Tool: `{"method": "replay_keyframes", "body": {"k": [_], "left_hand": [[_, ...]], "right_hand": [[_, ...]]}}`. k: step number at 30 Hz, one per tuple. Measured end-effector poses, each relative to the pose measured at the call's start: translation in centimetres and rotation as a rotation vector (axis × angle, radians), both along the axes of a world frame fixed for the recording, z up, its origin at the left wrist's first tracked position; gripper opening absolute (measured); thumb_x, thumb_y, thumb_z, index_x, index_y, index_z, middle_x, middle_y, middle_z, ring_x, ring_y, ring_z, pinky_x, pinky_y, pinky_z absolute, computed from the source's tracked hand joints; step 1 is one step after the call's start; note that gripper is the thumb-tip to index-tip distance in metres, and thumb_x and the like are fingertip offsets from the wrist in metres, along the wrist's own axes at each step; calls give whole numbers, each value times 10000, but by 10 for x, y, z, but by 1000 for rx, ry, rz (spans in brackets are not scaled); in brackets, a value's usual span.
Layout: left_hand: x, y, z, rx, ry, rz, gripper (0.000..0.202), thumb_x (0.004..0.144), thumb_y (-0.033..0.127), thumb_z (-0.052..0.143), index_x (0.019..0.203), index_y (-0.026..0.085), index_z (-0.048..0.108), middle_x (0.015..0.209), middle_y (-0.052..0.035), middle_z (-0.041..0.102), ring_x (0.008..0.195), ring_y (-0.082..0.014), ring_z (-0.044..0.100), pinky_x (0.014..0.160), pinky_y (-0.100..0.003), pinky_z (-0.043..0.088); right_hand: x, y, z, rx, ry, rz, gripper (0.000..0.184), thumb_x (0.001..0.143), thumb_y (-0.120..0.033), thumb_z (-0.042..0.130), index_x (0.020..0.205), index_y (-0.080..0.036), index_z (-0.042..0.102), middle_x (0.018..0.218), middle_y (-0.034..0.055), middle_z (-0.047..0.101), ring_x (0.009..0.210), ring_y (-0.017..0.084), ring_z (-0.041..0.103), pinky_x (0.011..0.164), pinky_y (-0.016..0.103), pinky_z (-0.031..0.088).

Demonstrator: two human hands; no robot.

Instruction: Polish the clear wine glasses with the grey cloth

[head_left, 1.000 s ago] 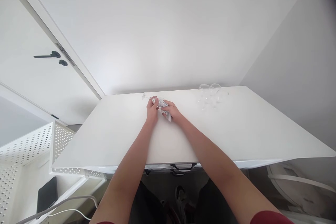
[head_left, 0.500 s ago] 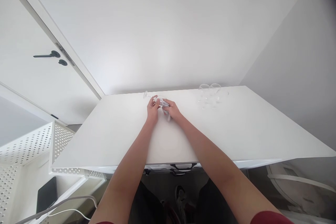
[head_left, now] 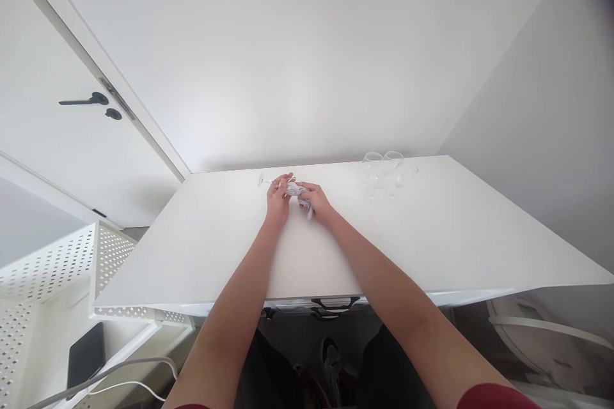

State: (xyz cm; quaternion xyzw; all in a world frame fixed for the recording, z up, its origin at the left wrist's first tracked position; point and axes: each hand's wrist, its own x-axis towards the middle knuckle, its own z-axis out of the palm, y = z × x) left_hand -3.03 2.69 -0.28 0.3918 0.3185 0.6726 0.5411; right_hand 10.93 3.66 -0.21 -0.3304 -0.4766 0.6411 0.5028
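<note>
My left hand is closed around a clear stemmed glass, which lies tilted with its foot pointing left. A pale patterned cloth is bunched in my right hand, pressed against the bowl end of the glass. Part of the cloth hangs below the right fingers. Both hands are just above the white cabinet top, toward its back edge. The bowl is mostly hidden by fingers and cloth.
Several clear glasses stand at the back right of the cabinet top, against the wall. A door with a black handle is at the left. Below left, a white perforated shelf holds a black flat object near cables.
The glass has turned slightly, and its foot has shifted a little left and down. The cloth has changed shape against the bowl. Both hands stay in nearly the same place.
</note>
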Motion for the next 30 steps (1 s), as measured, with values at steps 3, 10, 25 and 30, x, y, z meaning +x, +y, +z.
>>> {"method": "replay_keyframes", "body": {"k": [3, 10, 25, 30], "left_hand": [[-4, 2, -2, 24, -41, 6, 329, 897, 523, 722, 1064, 242, 680, 1515, -103, 574, 1380, -293, 563, 1068, -452, 493], [-6, -2, 2, 114, -69, 111, 306, 902, 506, 734, 1103, 288, 657, 1552, -64, 536, 1465, -254, 484, 1132, -449, 469], [10, -10, 7, 170, 126, 1, 294, 836, 432, 821, 1074, 268, 768, 1564, -64, 543, 1534, -307, 386, 1246, -511, 313], [10, -11, 8, 170, 162, 102, 293, 872, 475, 770, 1093, 283, 781, 1601, -40, 499, 1500, -307, 430, 1199, -503, 390]], "right_hand": [[4, 3, 1, -73, 158, -63, 306, 582, -212, 653, 875, -189, 735, 700, 17, 643, 522, 117, 462, 475, 278, 402], [6, 2, 4, -50, 152, -195, 289, 742, -451, 658, 626, -219, 531, 701, 50, 654, 647, 170, 569, 538, 275, 451], [11, 3, 5, -137, 219, 50, 488, 766, -567, 756, 1110, -230, 678, 614, -33, 592, 579, 159, 569, 509, 266, 432], [6, -3, 9, 76, 158, -16, 514, 792, -608, 765, 1153, -280, 601, 674, -37, 648, 532, 131, 526, 490, 247, 389]]}}
